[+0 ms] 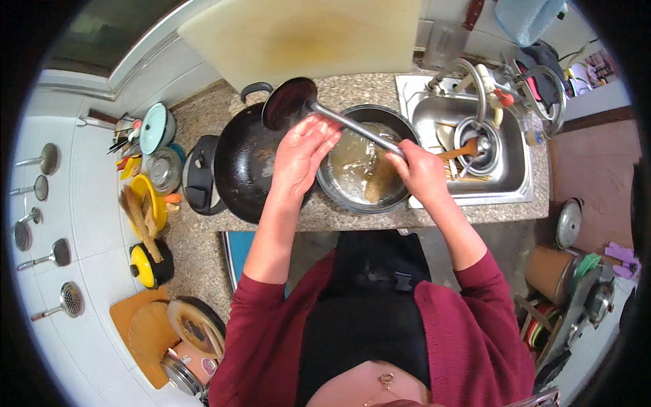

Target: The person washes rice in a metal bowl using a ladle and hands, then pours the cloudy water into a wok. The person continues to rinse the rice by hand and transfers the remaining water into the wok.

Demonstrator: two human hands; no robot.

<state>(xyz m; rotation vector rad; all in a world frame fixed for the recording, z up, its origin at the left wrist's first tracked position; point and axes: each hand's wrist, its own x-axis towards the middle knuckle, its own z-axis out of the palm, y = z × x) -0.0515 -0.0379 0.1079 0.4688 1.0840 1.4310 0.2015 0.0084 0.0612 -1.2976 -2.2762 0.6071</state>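
Note:
In my right hand (421, 170) is the end of the long metal handle of a large ladle with a dark round bowl (289, 104). The ladle slants up to the left above a black wok (244, 157) and a dark-rimmed pot (325, 175). My left hand (305, 152) looks wet and is raised beside the handle near the bowl, its palm turned up and its fingers loosely extended. Whether it touches the ladle I cannot tell. Cloudy water (351, 157) fills the pot, with a brown fibrous scrubber, perhaps a loofah (381, 178), lying in it.
Right of the pot, a steel sink (516, 173) holds a metal bowl (460, 140) and utensils under a curved faucet (480, 91). A black appliance (201, 173), a yellow colander (152, 206) and a yellow-lidded pot (145, 267) stand left. A pale board (305, 40) leans behind.

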